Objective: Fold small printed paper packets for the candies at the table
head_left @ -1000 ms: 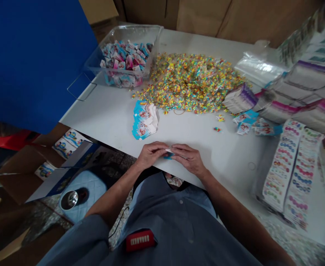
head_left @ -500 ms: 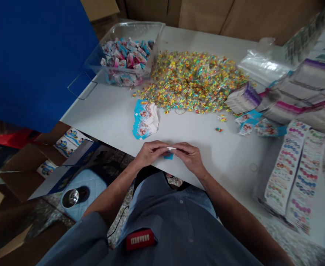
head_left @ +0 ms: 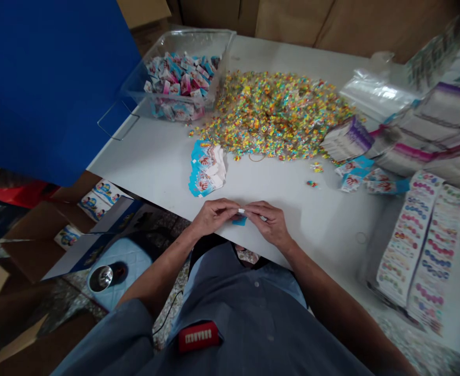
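My left hand point(head_left: 212, 215) and my right hand point(head_left: 268, 222) meet at the near edge of the white table point(head_left: 155, 156), fingers pinched together on a small blue and white paper box point(head_left: 240, 218) held between them. Just beyond my hands lies a fanned stack of flat blue and white box blanks point(head_left: 205, 169). A wide heap of small multicoloured wrapped pieces point(head_left: 273, 112) covers the table's middle. Two stray coloured pieces point(head_left: 311, 183) lie to the right of the stack.
A clear plastic bin point(head_left: 183, 78) of folded pink and blue boxes stands at the back left beside a blue panel point(head_left: 45, 83). Stacks of purple and pink cards point(head_left: 429, 125), clear bags point(head_left: 375, 94) and sticker sheets point(head_left: 418, 245) crowd the right side. Cardboard boxes sit on the floor at left.
My fingers have shifted slightly on the small box; the hands stay at the same spot on the table edge. The view has drifted a little.
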{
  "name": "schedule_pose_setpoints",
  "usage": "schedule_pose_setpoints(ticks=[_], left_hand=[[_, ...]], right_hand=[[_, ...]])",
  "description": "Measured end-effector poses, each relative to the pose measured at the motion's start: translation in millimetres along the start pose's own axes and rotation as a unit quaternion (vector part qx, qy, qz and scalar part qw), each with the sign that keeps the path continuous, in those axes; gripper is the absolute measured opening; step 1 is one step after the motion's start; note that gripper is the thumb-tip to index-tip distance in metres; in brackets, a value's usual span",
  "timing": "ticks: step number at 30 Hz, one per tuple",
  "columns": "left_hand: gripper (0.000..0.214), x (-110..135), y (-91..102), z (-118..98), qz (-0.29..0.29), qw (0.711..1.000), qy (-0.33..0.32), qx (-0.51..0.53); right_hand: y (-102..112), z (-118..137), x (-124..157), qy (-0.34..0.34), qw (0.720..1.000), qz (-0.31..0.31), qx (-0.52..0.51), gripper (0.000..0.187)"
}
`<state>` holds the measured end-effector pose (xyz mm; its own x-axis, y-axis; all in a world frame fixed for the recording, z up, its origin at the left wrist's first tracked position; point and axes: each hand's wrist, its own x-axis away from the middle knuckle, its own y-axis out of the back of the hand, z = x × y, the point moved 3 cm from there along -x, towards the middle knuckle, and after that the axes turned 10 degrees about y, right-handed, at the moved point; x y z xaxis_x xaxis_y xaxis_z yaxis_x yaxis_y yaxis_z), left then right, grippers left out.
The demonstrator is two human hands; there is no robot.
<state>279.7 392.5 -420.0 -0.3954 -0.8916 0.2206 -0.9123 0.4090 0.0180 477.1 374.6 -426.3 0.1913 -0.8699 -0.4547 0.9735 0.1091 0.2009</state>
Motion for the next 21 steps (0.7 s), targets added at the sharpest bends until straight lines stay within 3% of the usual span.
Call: schedule_pose_setpoints(ticks=[21], left_hand=[[0.033, 1.8, -2.6, 1.2, -0.026, 0.999, -0.022, -0.04]], right_hand=[[2.3, -1.9, -1.1, 0.034, 0.997, 0.018, 0.062, 0.022]])
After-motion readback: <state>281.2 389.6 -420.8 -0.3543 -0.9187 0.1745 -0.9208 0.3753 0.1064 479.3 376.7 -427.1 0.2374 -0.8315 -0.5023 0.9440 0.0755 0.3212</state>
